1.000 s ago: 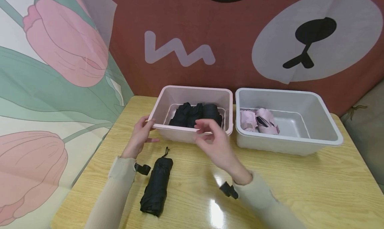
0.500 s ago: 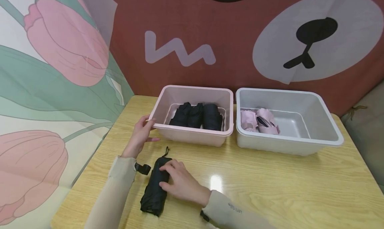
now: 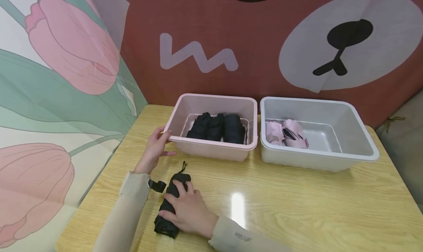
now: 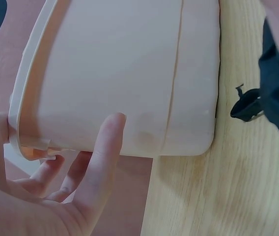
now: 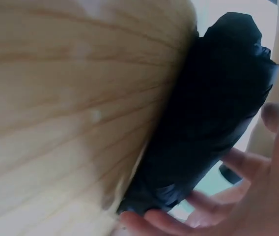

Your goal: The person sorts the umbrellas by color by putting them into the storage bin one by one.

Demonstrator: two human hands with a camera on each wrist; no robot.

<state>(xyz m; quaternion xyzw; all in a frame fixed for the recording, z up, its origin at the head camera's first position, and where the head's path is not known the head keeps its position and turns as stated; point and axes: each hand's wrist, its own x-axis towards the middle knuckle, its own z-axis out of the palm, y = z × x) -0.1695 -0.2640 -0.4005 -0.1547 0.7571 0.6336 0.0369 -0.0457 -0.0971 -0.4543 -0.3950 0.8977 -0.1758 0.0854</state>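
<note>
A folded black umbrella (image 3: pixel 167 228) with a strap loop at its far end lies on the table in front of the pink bin (image 3: pixel 211 151). My right hand (image 3: pixel 192 211) rests across it with fingers spread over the top; the right wrist view shows the fingers loosely bent beside the umbrella (image 5: pixel 203 108). My left hand (image 3: pixel 153 149) holds the pink bin's front left corner; in the left wrist view the thumb lies at the rim and other fingers reach beneath it, one along the wall (image 4: pixel 115 54). Three folded black umbrellas (image 3: pixel 216 127) lie side by side inside.
To the right of the pink bin stands a light grey bin (image 3: pixel 307 158). Two folded pink umbrellas (image 3: pixel 294 134) lie at its left end. Both bins stand at the back of the wooden table (image 3: pixel 297 208), before a printed wall covering (image 3: pixel 205 17).
My right hand has come from the pink bin's front rim down and left onto the loose black umbrella, its fingers now across it. My left hand stays at the bin's corner.
</note>
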